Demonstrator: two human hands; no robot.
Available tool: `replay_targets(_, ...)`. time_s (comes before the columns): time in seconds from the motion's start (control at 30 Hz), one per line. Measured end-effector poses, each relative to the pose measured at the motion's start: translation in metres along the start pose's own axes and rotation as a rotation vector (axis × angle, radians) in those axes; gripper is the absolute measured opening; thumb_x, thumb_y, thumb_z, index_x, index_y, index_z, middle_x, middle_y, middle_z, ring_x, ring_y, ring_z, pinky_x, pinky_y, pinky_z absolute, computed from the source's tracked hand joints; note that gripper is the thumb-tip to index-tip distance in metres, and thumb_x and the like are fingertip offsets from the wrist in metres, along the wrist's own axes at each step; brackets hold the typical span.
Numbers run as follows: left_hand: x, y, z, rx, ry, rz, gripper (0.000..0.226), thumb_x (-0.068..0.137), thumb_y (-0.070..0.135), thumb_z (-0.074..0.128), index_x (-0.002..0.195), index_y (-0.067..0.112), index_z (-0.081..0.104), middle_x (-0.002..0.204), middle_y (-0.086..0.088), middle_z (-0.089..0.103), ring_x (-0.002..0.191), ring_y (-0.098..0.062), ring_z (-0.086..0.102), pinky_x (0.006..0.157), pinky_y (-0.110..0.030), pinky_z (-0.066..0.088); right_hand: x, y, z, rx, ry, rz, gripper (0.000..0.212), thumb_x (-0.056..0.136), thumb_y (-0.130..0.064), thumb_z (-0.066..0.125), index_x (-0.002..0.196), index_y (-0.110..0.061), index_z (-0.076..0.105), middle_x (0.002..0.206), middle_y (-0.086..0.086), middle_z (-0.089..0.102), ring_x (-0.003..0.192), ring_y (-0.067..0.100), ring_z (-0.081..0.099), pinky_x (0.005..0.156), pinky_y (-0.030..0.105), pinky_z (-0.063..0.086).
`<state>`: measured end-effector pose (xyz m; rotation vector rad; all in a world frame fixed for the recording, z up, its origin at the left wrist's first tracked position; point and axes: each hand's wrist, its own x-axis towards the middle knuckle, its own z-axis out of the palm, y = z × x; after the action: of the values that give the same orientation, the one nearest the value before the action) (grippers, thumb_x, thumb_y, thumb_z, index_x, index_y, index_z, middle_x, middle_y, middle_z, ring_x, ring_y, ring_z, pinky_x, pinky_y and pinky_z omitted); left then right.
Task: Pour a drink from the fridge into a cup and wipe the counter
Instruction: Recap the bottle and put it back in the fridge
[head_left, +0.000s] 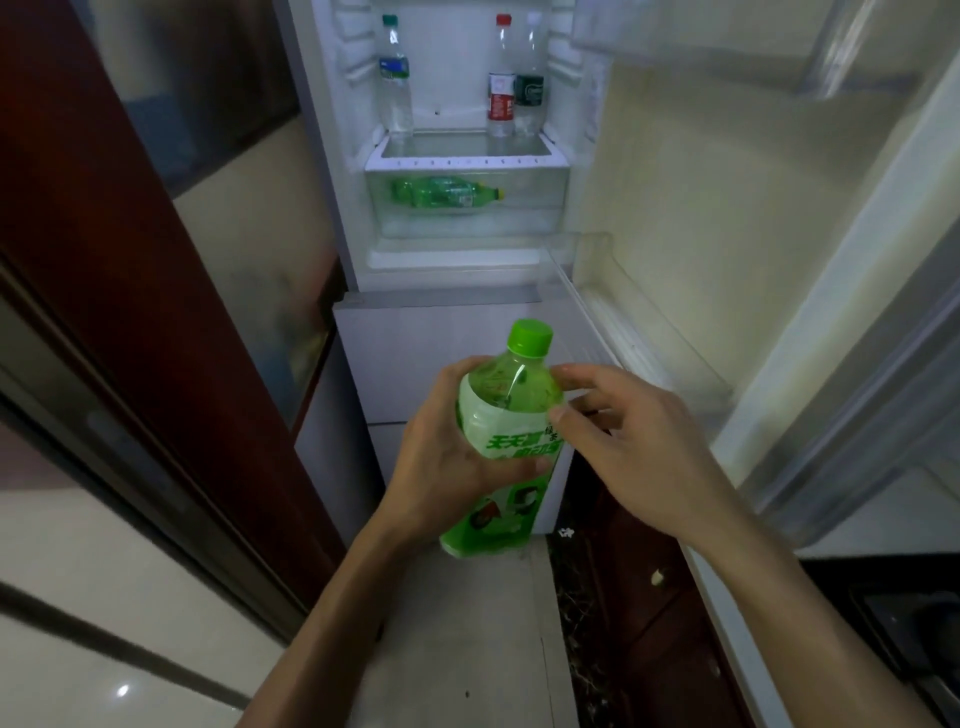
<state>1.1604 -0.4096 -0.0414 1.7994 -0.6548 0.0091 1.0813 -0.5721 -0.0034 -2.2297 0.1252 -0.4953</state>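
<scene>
A large green drink bottle (506, 431) with a green cap and a green-and-white label is held upright in front of the open fridge (467, 156). My left hand (441, 462) grips it round the middle from the left. My right hand (623, 431) is at the bottle's right shoulder, its thumb and forefinger touching the plastic with the fingers loosely bent. No cup is in view.
Three clear bottles (501, 78) stand on the fridge's glass shelf. A green bottle (447, 193) lies in the drawer below. The open fridge door (727, 208) with empty door bins stands to the right. A dark wooden door frame (156, 312) is on the left; a dark counter edge (893, 613) at lower right.
</scene>
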Motion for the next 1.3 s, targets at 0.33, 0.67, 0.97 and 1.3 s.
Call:
replay_targets(0.33, 0.051, 0.026, -0.034, 0.02, 0.129, 0.034, 0.086, 0.053, 0.023, 0.095, 0.126, 0.024, 0.048, 0.11, 0.009, 0.066, 0.101, -0.004, 0.065, 0.086, -0.036, 0.057, 0.067, -0.026, 0.002, 0.131, 0.016, -0.165, 0.032, 0.088, -0.019, 0.065, 0.12, -0.023, 0.064, 0.108, -0.008, 0.067, 0.087, -0.002, 0.064, 0.071, 0.01, 0.051)
replay_targets(0.67, 0.097, 0.036, -0.069, -0.079, 0.163, 0.041, 0.087, 0.057, 0.017, 0.091, 0.128, 0.017, 0.04, 0.112, 0.001, 0.064, 0.101, -0.008, 0.067, 0.08, -0.029, 0.056, 0.129, -0.055, 0.018, 0.12, 0.057, -0.264, 0.038, 0.085, -0.027, 0.065, 0.122, -0.022, 0.064, 0.112, -0.007, 0.065, 0.089, 0.003, 0.063, 0.081, 0.027, 0.055)
replay_targets(0.97, 0.182, 0.019, -0.12, -0.153, 0.121, 0.078, 0.087, 0.051, 0.022, 0.083, 0.128, 0.022, 0.043, 0.114, -0.005, 0.067, 0.103, -0.021, 0.068, 0.089, -0.047, 0.056, 0.212, -0.085, 0.047, 0.109, 0.15, -0.261, 0.036, 0.085, -0.025, 0.065, 0.121, -0.023, 0.064, 0.109, -0.004, 0.067, 0.089, 0.006, 0.063, 0.083, 0.03, 0.054)
replay_targets(1.3, 0.319, 0.021, -0.161, 0.047, 0.07, 0.228, 0.085, 0.044, 0.031, 0.092, 0.117, 0.039, 0.05, 0.111, 0.014, 0.064, 0.103, -0.008, 0.063, 0.091, -0.04, 0.054, 0.32, -0.099, 0.064, 0.207, 0.426, -0.293, 0.026, 0.083, -0.024, 0.063, 0.109, -0.025, 0.067, 0.104, -0.007, 0.07, 0.089, 0.0, 0.064, 0.078, 0.01, 0.049)
